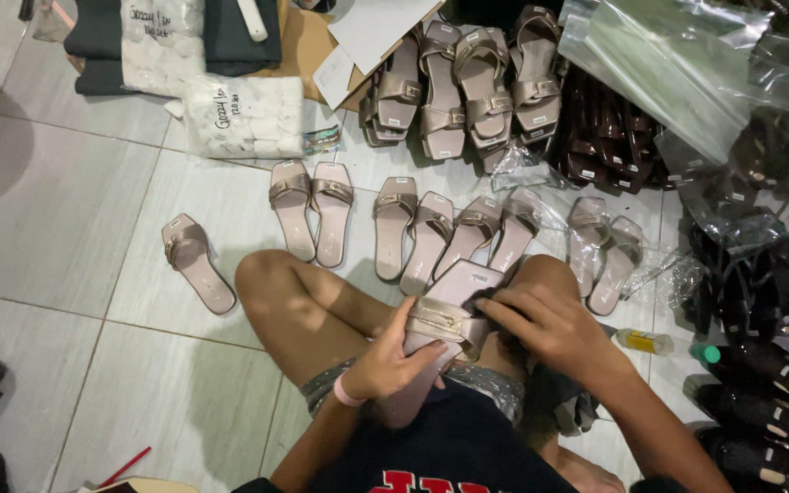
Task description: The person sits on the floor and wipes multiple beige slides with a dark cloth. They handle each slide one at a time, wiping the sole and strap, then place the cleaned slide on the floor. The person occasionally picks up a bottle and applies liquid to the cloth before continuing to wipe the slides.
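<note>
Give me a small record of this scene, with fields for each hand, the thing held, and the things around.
left hand: grips the sole of the held sandal from below
right hand: fingers at the strap side, over a dark cloth
held sandal: taupe slide with a metal buckle, above the lap
floor row: taupe sandals lie on the white tile floor
single sandal: apart, to the left
stack: strapped sandals piled further back
small bottle: lies by the right knee

A taupe flat sandal [436, 333] with a gold-buckled strap lies lengthwise over the lap, toe pointing far, gripped at both sides.
</note>
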